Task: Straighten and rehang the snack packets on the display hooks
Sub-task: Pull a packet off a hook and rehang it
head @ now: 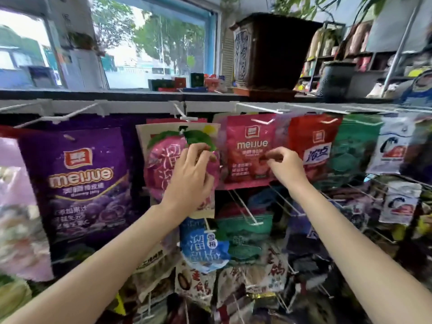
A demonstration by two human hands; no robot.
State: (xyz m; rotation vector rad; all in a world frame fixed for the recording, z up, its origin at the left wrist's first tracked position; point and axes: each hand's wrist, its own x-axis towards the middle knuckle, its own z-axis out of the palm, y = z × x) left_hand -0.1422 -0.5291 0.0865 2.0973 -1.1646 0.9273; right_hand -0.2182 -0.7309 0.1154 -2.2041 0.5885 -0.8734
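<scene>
Daylit shop rack, wide-angle head view, soft throughout.

Light: daylight through the window (149, 43) far above the fingertips, glass blown out near white; the packets below are evenly lit with weak shadows. Glare: mild sheen on the purple packet (77, 178) well left of the left hand (189, 176) and on the red packet (252, 150) between the two hands. Blur: the right hand (284, 166) is slightly smeared; packets far left and far right of the fingers are heavily smeared. Distortion: the white hook rail (257, 106) above the fingers bows; the edges stretch. Sharpest: print nearest the fingers.
</scene>
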